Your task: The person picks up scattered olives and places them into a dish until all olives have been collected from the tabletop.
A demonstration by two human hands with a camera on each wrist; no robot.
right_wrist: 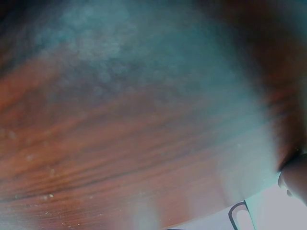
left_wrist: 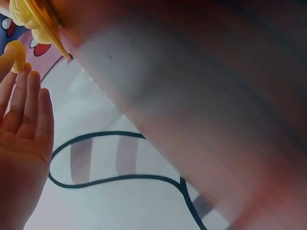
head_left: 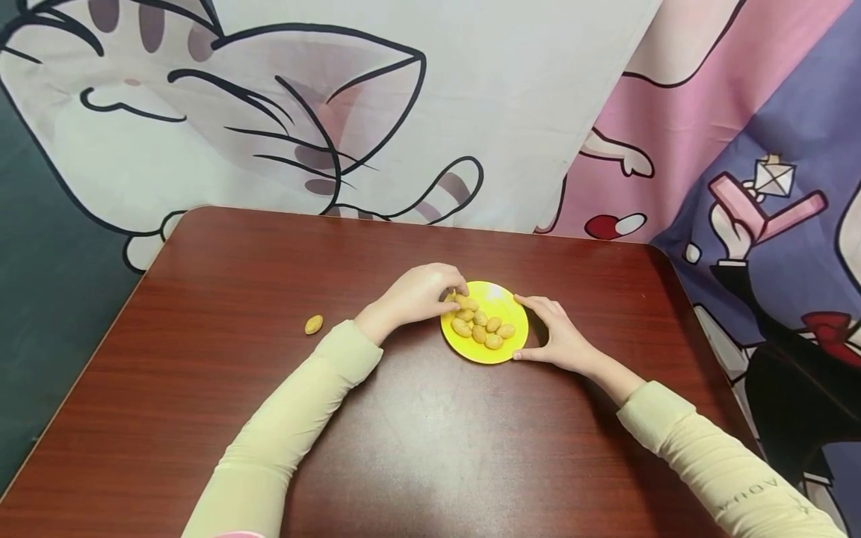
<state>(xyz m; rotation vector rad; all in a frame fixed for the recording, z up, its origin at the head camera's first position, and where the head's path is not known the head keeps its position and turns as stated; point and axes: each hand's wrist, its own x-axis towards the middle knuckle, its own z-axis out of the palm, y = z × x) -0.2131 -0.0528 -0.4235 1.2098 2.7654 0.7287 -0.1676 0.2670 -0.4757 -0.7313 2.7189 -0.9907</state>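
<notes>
A small round yellow plate (head_left: pixel 506 300) holds several yellow, oval, nut-like pieces (head_left: pixel 479 333). My left hand (head_left: pixel 422 293) is at the plate's left edge. In the left wrist view its thumb and fingertips pinch one yellow oval piece (left_wrist: pixel 18 56) close beside the plate (left_wrist: pixel 53 36). From the other side, my right hand (head_left: pixel 560 336) holds the plate's right rim, thumb at the near part and fingers at the far part. The right wrist view shows mostly blurred tabletop, with a bit of the hand (right_wrist: pixel 296 177) at its right edge.
A single yellow oval piece (head_left: pixel 313 324) lies apart on the brown wooden table (head_left: pixel 430 448), left of my left forearm. Behind the table's far edge hangs a cloth (head_left: pixel 511 112) printed with a cartoon cat. More printed cloth (head_left: pixel 773 224) hangs at the right.
</notes>
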